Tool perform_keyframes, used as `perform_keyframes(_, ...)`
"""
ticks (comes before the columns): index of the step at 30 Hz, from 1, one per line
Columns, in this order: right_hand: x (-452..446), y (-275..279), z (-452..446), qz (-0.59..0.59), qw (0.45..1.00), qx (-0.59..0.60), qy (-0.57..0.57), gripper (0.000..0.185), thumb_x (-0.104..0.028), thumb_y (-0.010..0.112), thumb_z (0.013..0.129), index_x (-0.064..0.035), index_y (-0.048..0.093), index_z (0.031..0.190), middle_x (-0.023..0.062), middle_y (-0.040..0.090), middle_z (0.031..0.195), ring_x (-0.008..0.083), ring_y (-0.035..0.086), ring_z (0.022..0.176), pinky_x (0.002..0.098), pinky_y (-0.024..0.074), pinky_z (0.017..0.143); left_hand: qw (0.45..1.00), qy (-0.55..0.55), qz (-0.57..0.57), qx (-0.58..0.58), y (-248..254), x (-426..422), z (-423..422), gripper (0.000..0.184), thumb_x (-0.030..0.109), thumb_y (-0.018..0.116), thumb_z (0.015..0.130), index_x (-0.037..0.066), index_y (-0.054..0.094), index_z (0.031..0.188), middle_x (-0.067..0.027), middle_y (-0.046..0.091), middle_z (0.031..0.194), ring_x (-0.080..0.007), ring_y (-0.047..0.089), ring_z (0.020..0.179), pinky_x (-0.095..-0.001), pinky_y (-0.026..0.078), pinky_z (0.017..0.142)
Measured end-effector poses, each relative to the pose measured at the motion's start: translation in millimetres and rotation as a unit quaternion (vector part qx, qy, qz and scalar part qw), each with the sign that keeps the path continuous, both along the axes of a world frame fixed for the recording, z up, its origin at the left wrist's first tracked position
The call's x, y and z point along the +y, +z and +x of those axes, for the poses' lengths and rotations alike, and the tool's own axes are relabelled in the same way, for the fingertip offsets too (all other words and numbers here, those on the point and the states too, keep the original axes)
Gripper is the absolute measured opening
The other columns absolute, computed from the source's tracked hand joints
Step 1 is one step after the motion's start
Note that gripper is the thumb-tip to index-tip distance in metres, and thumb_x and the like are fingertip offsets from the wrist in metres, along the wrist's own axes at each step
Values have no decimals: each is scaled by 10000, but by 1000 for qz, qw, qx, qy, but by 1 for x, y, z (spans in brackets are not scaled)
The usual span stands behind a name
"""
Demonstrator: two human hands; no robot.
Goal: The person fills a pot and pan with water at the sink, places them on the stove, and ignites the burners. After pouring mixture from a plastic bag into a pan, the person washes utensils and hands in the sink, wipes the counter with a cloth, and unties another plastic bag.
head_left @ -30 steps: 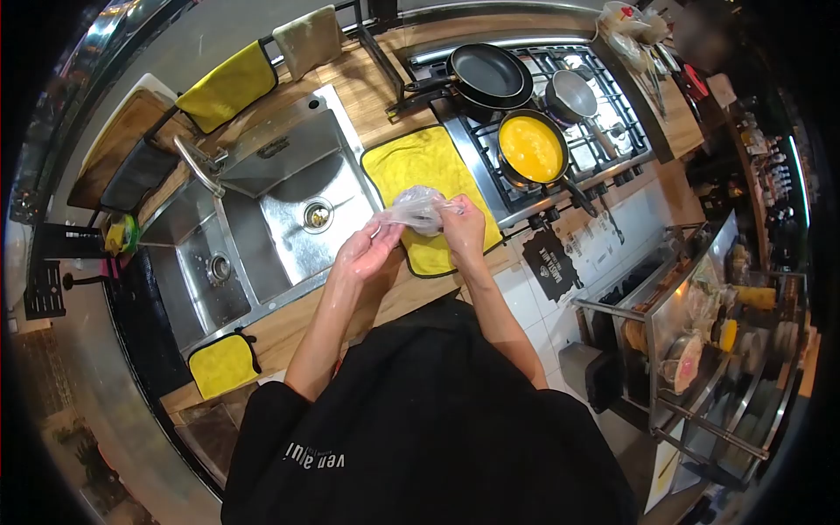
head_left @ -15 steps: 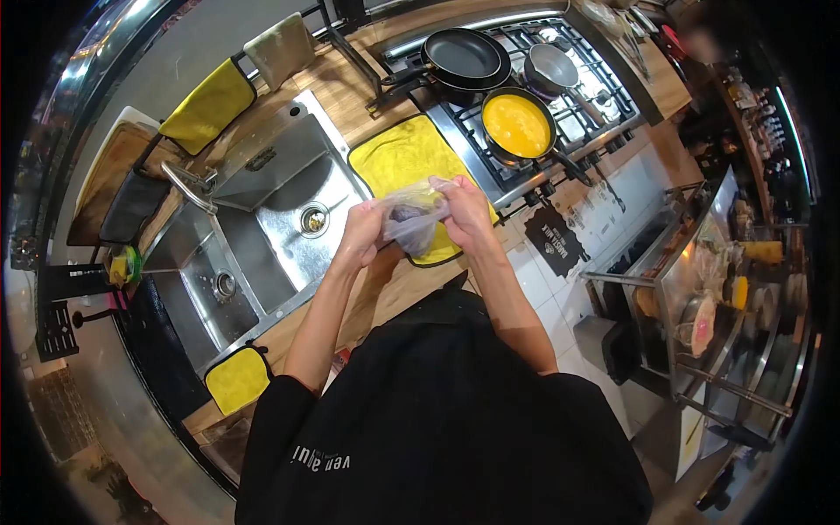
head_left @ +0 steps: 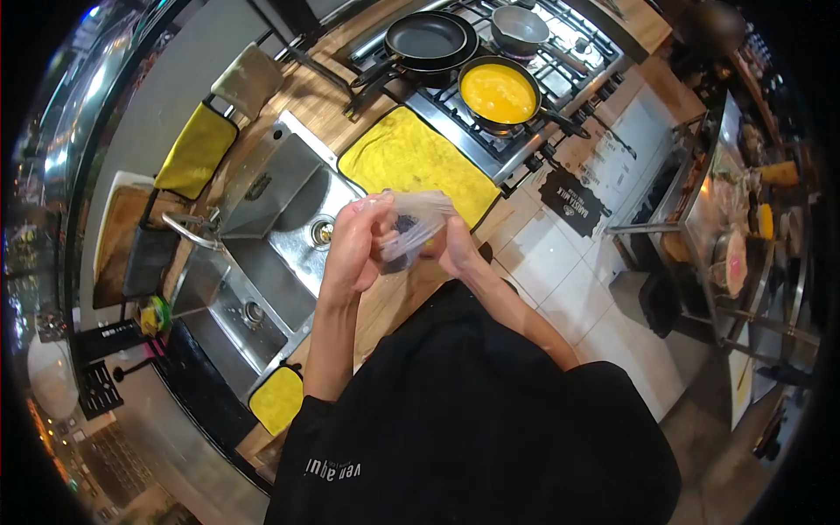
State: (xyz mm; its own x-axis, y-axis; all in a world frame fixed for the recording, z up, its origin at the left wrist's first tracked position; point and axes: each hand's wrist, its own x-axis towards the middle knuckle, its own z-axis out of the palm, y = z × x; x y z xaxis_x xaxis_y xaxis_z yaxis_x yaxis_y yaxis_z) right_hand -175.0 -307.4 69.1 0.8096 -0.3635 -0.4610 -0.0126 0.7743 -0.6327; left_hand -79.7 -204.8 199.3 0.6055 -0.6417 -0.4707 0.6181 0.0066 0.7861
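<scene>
A clear plastic bag (head_left: 415,229) with something dark inside hangs between my two hands, close in front of my body. My left hand (head_left: 353,243) is closed on the bag's left side, fingers curled in against it. On the other side, my right hand (head_left: 458,248) grips the bag with the thumb pointing up; its other fingers are partly hidden behind the plastic. What the dark content is, I cannot make out. Beyond the hands, a yellow cloth (head_left: 416,157) lies flat on the wooden counter.
A pan of yellow liquid (head_left: 499,93) sits on the gas stove (head_left: 455,140), beside stacked black pans (head_left: 426,38) and a small saucepan (head_left: 520,30). To the left is a double steel sink (head_left: 289,223) with a faucet (head_left: 194,231). A shelf unit with food (head_left: 726,227) stands at right.
My hands and the bag have come nearer to my body. The left hand has turned so its curled fingers show more. The whole view has shifted and tilted somewhat.
</scene>
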Motion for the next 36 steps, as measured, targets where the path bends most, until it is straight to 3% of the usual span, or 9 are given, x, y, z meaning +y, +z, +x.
perform_keyframes(3, 5, 21, 6, 224, 960, -166, 28, 615, -580, 422, 925, -50, 524, 1220, 95, 616, 1138, 209, 599, 1030, 364, 509, 843, 996, -60, -37, 63, 5, -4, -8, 179, 180, 554, 931, 93, 513, 780, 66, 394, 615, -19, 302, 472, -220, 250, 418)
perform_keyframes(5, 3, 25, 7, 278, 932, -226, 49, 681, -635, 368, 921, -57, 515, 1250, 90, 598, 1193, 223, 581, 1086, 380, 491, 900, 983, -85, 75, -141, 12, -5, -18, 189, 189, 569, 933, 87, 506, 786, 51, 437, 628, -20, 340, 476, -213, 276, 411)
perform_keyframes(9, -6, 14, 4, 197, 963, -184, -24, 649, -575, 376, 942, -34, 494, 1281, 119, 569, 1230, 235, 577, 1087, 369, 471, 933, 879, -170, 293, -334, 18, 11, -7, 210, 204, 646, 893, 36, 528, 850, 0, 527, 645, -48, 482, 532, -227, 364, 445)
perform_keyframes(14, -13, 10, 0, 59, 971, -191, -129, 642, -518, 442, 923, -7, 449, 1311, 155, 538, 1242, 270, 558, 1126, 395, 460, 965, 834, -280, 255, -401, 16, 6, 0, 207, 102, 634, 775, -12, 693, 939, -137, 686, 758, -170, 620, 682, -335, 485, 666)
perform_keyframes(17, -17, 10, -3, 76, 971, -168, -150, 731, -611, 417, 887, -23, 443, 1322, 177, 513, 1284, 296, 536, 1158, 422, 441, 988, 793, -307, 329, -411, 16, -9, 4, 198, 109, 626, 820, -43, 668, 941, -47, 653, 789, -95, 542, 741, -271, 448, 687)
perform_keyframes(22, -43, 30, -5, 239, 944, -228, 1, 795, -727, 421, 830, -70, 493, 1273, 174, 589, 1200, 307, 579, 1096, 433, 456, 964, 956, -170, 149, -189, -2, -39, -23, 254, 173, 492, 924, -13, 664, 933, -9, 638, 832, -99, 540, 720, -263, 448, 672)
perform_keyframes(27, -72, 26, -13, 331, 921, -206, 17, 687, -697, 451, 843, -98, 568, 1157, 102, 636, 1103, 259, 620, 989, 412, 506, 869, 959, -190, 171, -123, 2, -68, -28, 250, 162, 485, 932, -11, 665, 909, 7, 625, 799, -69, 525, 685, -232, 428, 649)
perform_keyframes(29, -88, 27, -15, 319, 915, -244, 29, 666, -689, 445, 850, -103, 585, 1132, 78, 644, 1077, 247, 627, 963, 405, 510, 859, 930, -130, 167, -300, -1, -80, -39, 310, 211, 524, 863, -63, 609, 743, -28, 547, 607, -106, 489, 582, -305, 427, 562)
perform_keyframes(36, -135, 28, -23, 303, 931, -201, -6, 661, -671, 425, 870, -85, 593, 1127, 100, 643, 1066, 264, 626, 959, 419, 512, 850, 934, -60, 153, -318, -1, -122, -60, 306, 188, 528, 869, -74, 599, 728, -23, 543, 596, -84, 484, 591, -288, 419, 541)
